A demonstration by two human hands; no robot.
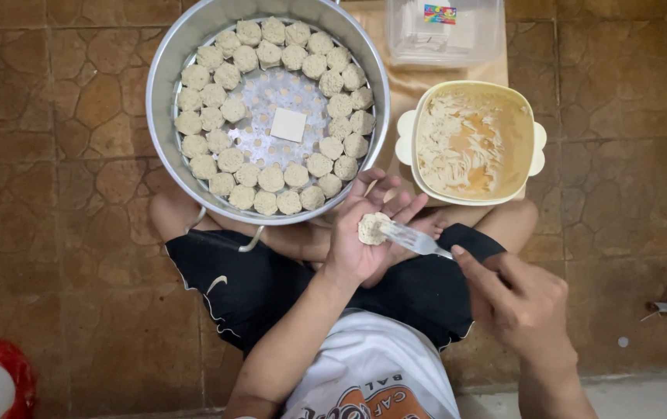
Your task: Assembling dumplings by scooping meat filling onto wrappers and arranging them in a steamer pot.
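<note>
Dumpling (pixel 373 228): a small, pale, round piece is lying in the upturned palm, just in front of the steamer's near rim and above the person's crossed legs.
Left hand (pixel 364 237): it is reaching forward from the lap with the palm turned up, its fingers (pixel 389 195) spreading loosely and curling up around the dumpling, cradling rather than squeezing it.
Left forearm: it is running diagonally from the lower middle up towards the steamer.
Right hand (pixel 521 299): it is hovering low on the right, back of the hand facing the camera, its fingers closing narrowly around the handle of a fork.
Fork (pixel 415 240): the clear plastic piece is slanting up and left, its prongs touching the dumpling's top.
Steamer (pixel 164 93): the round metal pot is sitting on the floor, its perforated tray ringed with many finished dumplings, a small white square lying near the middle.
Bowl (pixel 539 140): the cream bowl of filling is sitting just right of the steamer.
Clear container (pixel 446 31): it is standing beyond the bowl.
Floor (pixel 54 233): brown tiles are surrounding everything.
</note>
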